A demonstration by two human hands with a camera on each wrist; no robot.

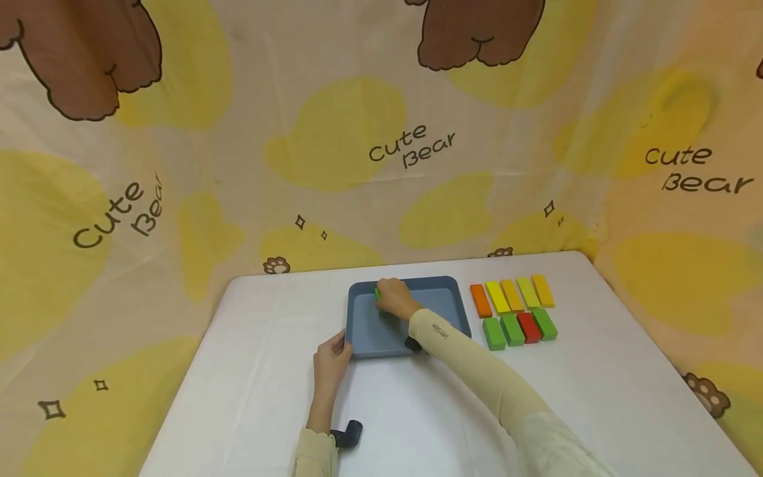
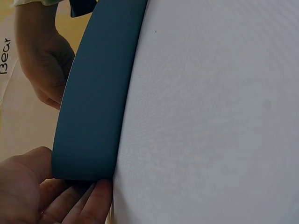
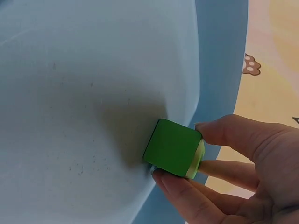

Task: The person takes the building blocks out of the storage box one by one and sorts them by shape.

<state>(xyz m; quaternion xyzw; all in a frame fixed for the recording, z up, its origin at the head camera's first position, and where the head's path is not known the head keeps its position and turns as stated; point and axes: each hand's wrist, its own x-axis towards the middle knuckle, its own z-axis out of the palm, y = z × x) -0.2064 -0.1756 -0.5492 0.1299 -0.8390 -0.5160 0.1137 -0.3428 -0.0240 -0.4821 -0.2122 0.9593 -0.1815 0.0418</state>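
A blue-grey rectangular tray lies on the white table. My left hand holds its near left corner, thumb on one side and fingers on the other in the left wrist view. Inside the tray's far left corner, my right hand pinches a green block between thumb and fingers. The right wrist view shows the block's square end, with its shadow on the tray floor and the tray wall close by. Most of the block is covered by the hand in the head view.
Right of the tray, blocks lie in two rows. The back row has an orange block and several yellowish ones; the front row has green blocks and a red block. A printed cloth hangs behind the white table.
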